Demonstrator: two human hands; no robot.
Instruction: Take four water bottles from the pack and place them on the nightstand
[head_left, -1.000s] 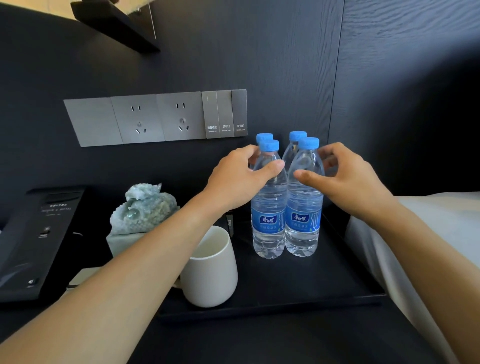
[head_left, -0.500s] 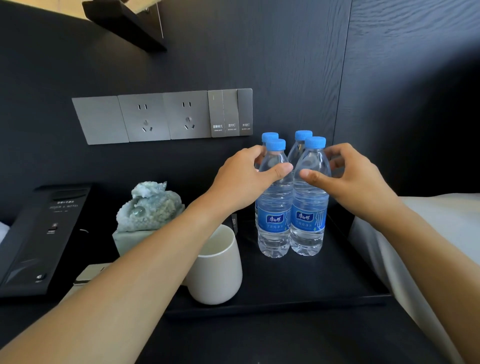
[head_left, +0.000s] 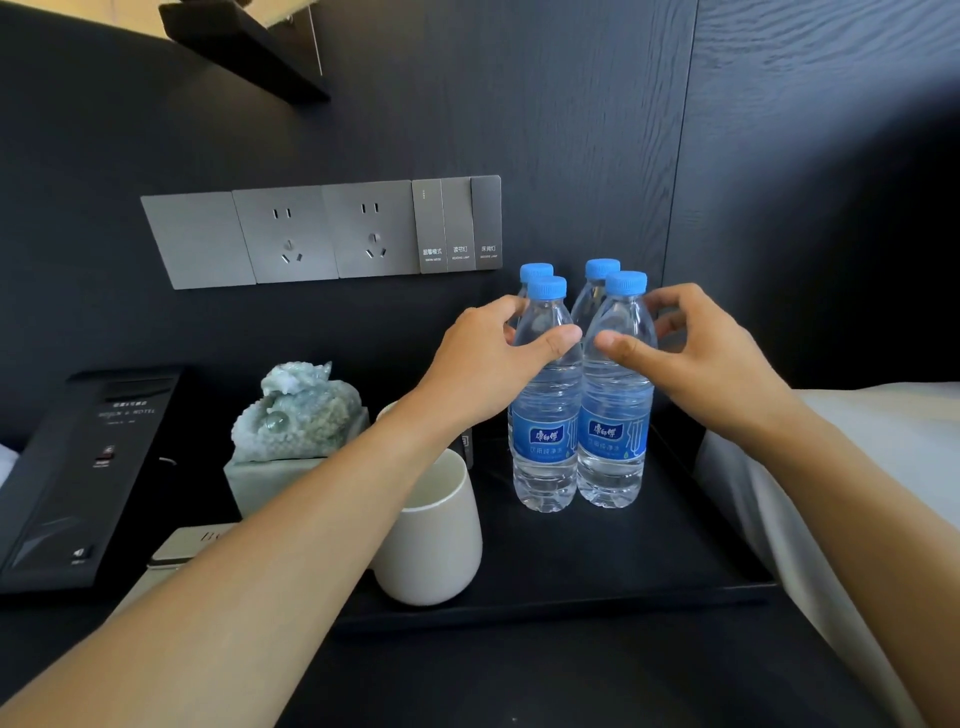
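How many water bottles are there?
4, all standing together on the black tray: front-left bottle, front-right bottle, back-left bottle, back-right bottle. None seems hidden.

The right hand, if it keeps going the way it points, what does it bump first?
Probably the front right bottle. The right hand points left at it, thumb almost touching; depth is unclear.

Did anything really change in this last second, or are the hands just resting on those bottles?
Almost nothing. The left hand and right hand keep cupping the four water bottles from either side; whether they grip is unclear. The bottles stay upright and bunched on the black tray, the white cup beside them.
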